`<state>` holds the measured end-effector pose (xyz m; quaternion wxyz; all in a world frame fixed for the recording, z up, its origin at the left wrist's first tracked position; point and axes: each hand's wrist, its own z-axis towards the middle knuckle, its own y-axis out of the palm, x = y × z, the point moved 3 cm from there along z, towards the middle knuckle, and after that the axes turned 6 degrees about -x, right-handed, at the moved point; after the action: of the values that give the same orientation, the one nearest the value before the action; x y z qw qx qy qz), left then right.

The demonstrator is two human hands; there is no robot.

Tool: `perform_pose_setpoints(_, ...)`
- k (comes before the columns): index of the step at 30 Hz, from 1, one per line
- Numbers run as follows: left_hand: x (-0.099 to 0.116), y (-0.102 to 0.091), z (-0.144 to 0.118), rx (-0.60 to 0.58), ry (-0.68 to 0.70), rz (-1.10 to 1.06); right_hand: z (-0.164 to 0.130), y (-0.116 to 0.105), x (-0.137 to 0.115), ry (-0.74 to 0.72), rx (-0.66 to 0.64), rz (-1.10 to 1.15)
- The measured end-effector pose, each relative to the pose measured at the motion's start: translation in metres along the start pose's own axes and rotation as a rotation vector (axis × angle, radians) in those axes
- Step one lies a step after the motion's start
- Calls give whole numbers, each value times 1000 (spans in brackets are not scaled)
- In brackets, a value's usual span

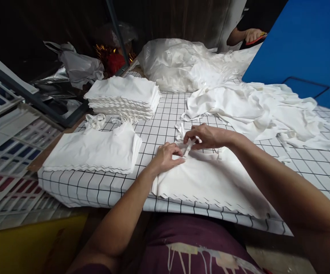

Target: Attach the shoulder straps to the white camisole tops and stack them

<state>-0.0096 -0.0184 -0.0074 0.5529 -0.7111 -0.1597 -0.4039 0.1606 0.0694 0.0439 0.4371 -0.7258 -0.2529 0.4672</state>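
A white camisole with a wavy hem lies flat at the table's front edge, the hem towards me. My right hand pinches one of its thin shoulder straps just above the top edge. My left hand is closed on the top edge of the cloth beside the base of that strap, thumb and fingers drawn together. Another strap shows further right, partly behind my right forearm. Loose strap loops lie on the table beyond my hands.
Left of me lie a stack of folded white camisoles and a taller white stack. Loose white garments spread at the right. A plastic bag of white cloth and a blue panel stand behind. Another person's hand holds a red tool.
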Motion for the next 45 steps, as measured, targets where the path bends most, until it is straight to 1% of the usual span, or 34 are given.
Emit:
perform_pose_setpoints(3, -2, 1, 1, 0, 5, 9, 14, -17, 5, -30, 197, -113)
perform_pose_setpoints(6, -3, 2, 1, 6, 20, 1, 32, -31, 14, -18, 440, -115)
perform_pose_setpoints(8, -4, 2, 1, 8, 27, -5, 42, -38, 23, -9, 598, -25)
perform_pose_setpoints(9, -4, 2, 1, 8, 25, -5, 47, -39, 28, 2, 656, 42)
perform_pose_setpoints(11, -3, 2, 1, -2, 11, -2, 56, -39, 40, 56, 702, 200)
perform_pose_setpoints(14, -3, 1, 1, -9, -1, 2, 70, -27, 60, 174, 613, 409)
perform_pose_setpoints(16, -2, 1, 1, -12, -7, 10, 76, -15, 71, 220, 580, 463)
perform_pose_setpoints(21, -3, 1, 1, 12, -17, 31, 83, 8, 91, 313, 669, 473)
perform_pose_setpoints(25, -1, 1, 0, 8, -31, 38, 84, 16, 100, 336, 693, 491)
perform_pose_setpoints(27, 0, 0, -1, -4, -39, 46, 84, 16, 102, 344, 696, 485)
perform_pose_setpoints(30, 1, 0, -4, 15, -53, 66, 82, 15, 102, 375, 692, 452)
perform_pose_setpoints(32, 2, 2, -5, 36, -14, 111, 81, 14, 101, 407, 689, 413)
perform_pose_setpoints(34, 3, 6, -6, 41, 55, 197, 81, 13, 99, 439, 681, 368)
perform_pose_setpoints(36, 3, 10, -5, 17, 91, 300, 84, 14, 99, 464, 667, 327)
perform_pose_setpoints(40, 0, 14, 0, -49, 77, 430, 89, 14, 99, 462, 634, 284)
perform_pose_setpoints(41, 0, 15, 0, -53, 81, 451, 85, 11, 96, 450, 618, 280)
perform_pose_setpoints(43, 2, 18, -4, -36, 101, 491, 69, 1, 86, 415, 564, 271)
perform_pose_setpoints(45, -3, 20, -10, 41, 116, 537, 49, -11, 69, 356, 468, 258)
